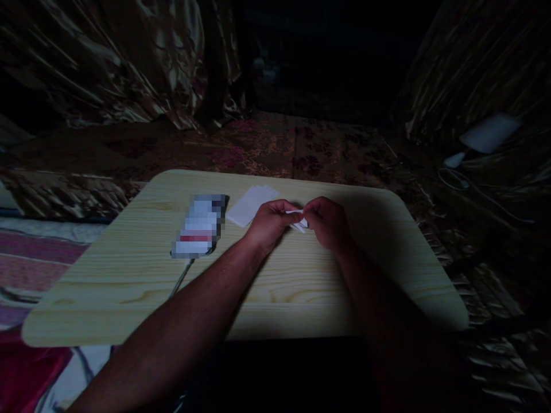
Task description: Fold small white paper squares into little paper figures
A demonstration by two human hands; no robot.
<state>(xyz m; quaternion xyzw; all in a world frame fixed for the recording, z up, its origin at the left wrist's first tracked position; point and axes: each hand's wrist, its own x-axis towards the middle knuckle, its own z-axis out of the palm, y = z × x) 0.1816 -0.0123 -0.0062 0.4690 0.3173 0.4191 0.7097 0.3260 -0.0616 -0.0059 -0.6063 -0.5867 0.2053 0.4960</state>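
Note:
Between my two hands is a small piece of folded white paper [297, 227], held just above the wooden table. My left hand [272, 222] pinches it from the left, with thumb and fingers closed. From the right, my right hand [326, 221] grips its other edge between thumb and fingertips. Parts of the paper are hidden behind the fingers, and its exact folds are too dim to make out. Just left of my left hand lies a small stack of white paper sheets [250, 205], slightly fanned at the far end.
A phone [200, 225] with a blurred screen and a cable [181, 278] lies on the left of the pale wooden table [293, 287]. Patterned cloth [275, 146] and curtains [172, 57] stand behind. A white lamp [491, 133] with a cord is at the right.

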